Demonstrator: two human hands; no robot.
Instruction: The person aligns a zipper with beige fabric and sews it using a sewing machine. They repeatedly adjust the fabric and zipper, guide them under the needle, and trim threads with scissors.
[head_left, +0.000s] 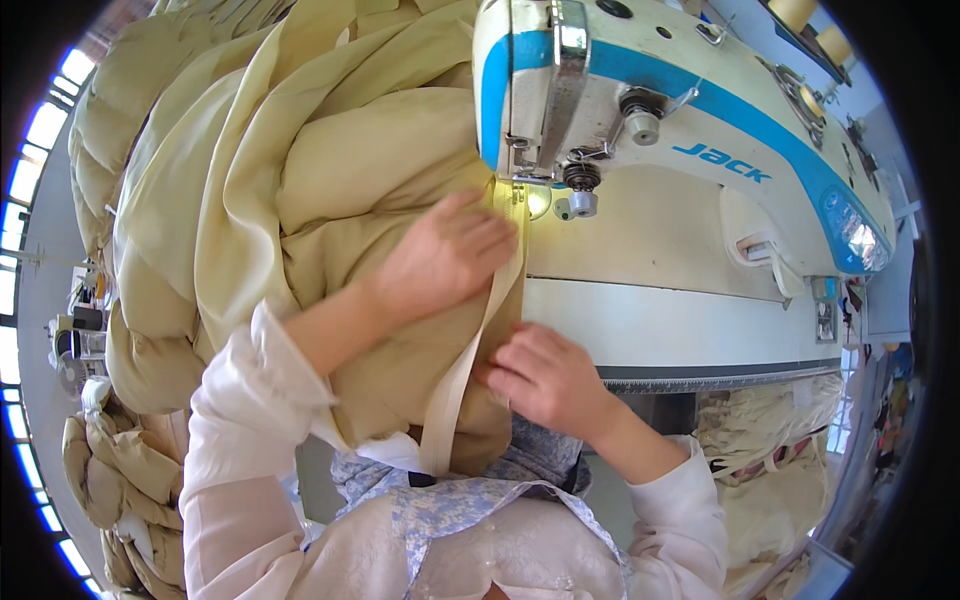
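Note:
A tan padded garment (pixel 375 150), puffy and quilted, lies bunched to the left of the sewing machine's needle area (pixel 517 195). Along its right edge a paler beige fabric tape (pixel 455 400) runs from under the presser foot down toward my lap. My left hand (pixel 445 258) rests on the garment just in front of the foot, its fingers curled and pressed together at the tape; the fingertips are partly hidden. Closer to me, my right hand (pixel 550 380) pinches the garment's right edge beside the tape, thumb and fingers closed.
The white and blue sewing machine (pixel 640 80) arches over the right side, its lamp lit by the needle. A ruler strip (pixel 720 378) edges the white table (pixel 680 325). More tan garments (pixel 130 450) are heaped at left, and wrapped pale fabric (pixel 770 430) lies below the table at right.

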